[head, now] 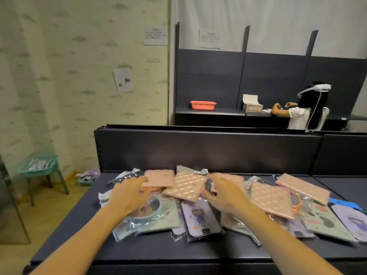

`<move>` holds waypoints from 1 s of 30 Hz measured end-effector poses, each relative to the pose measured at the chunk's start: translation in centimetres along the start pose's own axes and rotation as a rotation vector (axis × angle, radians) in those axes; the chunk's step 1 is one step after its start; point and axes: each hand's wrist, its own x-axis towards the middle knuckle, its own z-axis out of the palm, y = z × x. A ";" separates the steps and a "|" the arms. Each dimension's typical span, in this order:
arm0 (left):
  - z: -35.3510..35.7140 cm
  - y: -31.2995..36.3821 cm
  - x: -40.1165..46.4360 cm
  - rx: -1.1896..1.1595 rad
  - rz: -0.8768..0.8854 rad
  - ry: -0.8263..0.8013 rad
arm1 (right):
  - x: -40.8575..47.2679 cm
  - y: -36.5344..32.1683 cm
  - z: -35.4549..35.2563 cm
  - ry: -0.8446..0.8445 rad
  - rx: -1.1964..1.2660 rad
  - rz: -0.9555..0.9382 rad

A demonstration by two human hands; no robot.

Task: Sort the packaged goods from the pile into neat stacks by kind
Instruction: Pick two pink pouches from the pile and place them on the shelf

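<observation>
The dark shelf top [83, 231] ran wide, with bare surface along its near edge in front of the pile and a broad free strip at its left end; a tall dark back panel [198, 149] closed off the far side just behind the goods. To the right, packets ran nearly to the picture's edge.

The pile of packaged goods [200, 213] lay across the middle of the shelf — pink patterned packets on top, pale green and lilac ones beneath, all in clear wrap and overlapping loosely. The left hand [127, 195] hovered over the pile's left part, fingers spread and slightly curled, clamped on nothing; its fingertips reached a plain pink packet [158, 178] at the far side, though contact could not be told. The right hand [224, 193] was likewise spread with fingers apart, its thumb beside the right edge of a pink striped packet [186, 186] lying between the two hands. More pink packets [270, 197] lay just right of that hand.

A green basket [39, 165] on a stool by the left wall held small packets, and a second tray [87, 178] on the floor held more. On a far shelf sat an orange basket [203, 105] — contents unseen — and an open white box [251, 105], beside a person [301, 114] working there.
</observation>
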 end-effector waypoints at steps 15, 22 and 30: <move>2.9 -2.3 5.3 0.029 0.000 -0.039 | 3.4 -0.2 3.3 -0.030 -0.040 0.165; 3.3 -1.8 6.3 0.012 -0.036 -0.072 | 4.0 -2.1 3.4 -0.141 -0.104 0.208; 2.8 -1.7 6.6 -0.187 -0.106 -0.126 | 5.0 -2.1 3.7 -0.173 -0.066 0.233</move>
